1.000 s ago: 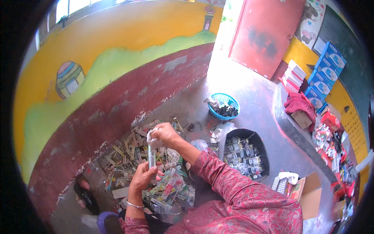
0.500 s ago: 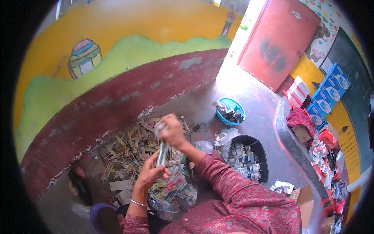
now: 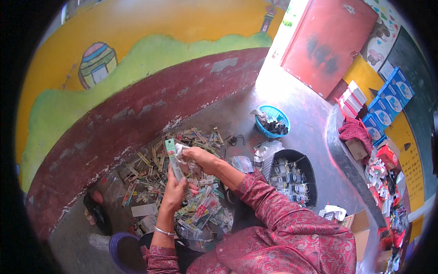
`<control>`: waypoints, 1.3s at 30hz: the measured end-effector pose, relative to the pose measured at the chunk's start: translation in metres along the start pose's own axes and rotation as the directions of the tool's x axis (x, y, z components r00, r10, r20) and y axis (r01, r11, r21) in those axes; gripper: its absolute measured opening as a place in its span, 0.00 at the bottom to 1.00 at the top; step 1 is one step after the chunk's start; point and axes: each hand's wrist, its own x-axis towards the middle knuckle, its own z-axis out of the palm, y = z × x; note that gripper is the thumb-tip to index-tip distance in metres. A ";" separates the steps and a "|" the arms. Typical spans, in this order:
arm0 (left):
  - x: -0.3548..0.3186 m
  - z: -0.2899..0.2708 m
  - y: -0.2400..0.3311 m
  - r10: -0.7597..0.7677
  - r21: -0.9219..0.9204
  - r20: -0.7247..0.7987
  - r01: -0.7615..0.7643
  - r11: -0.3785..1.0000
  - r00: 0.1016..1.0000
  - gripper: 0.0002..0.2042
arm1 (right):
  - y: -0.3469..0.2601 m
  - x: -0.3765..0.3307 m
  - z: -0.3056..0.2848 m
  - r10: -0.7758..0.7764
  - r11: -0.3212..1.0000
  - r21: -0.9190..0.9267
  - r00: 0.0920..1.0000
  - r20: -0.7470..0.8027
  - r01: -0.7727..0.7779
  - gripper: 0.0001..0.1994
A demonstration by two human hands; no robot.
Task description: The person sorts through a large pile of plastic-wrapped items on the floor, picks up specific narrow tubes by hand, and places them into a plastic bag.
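Head view: head-worn wide fisheye, set above the work, facing down and forward. Left hand (image 3: pixel 173 193) and right hand (image 3: pixel 201 160) sit nearest the lens; field runs across the floor (image 3: pixel 303 132) to the painted wall (image 3: pixel 150 77) and red door (image 3: pixel 331 48), farther off. Straight edges bow toward the rim.

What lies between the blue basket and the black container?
In the head view, a whitish plastic bag lies between the blue basket and the black container.
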 end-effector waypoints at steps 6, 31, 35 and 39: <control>0.016 -0.033 -0.029 0.330 0.318 -0.096 -0.285 0.904 0.939 0.23 | 0.018 0.013 0.013 -0.139 0.975 -0.162 0.986 0.094 0.153 0.17; 0.025 -0.001 0.005 0.010 -0.498 -0.278 -0.153 0.854 0.960 0.22 | 0.029 -0.007 0.040 -0.572 0.579 -0.764 0.810 -0.132 0.285 0.16; 0.026 -0.009 -0.003 0.020 -0.544 -0.298 -0.187 0.818 0.954 0.20 | 0.029 -0.007 0.041 -0.832 0.260 -0.868 0.554 0.022 0.424 0.13; 0.030 0.008 0.004 -0.017 -0.597 -0.321 -0.188 0.780 0.947 0.22 | 0.050 0.003 0.045 -0.766 0.071 -0.929 0.617 0.183 0.364 0.10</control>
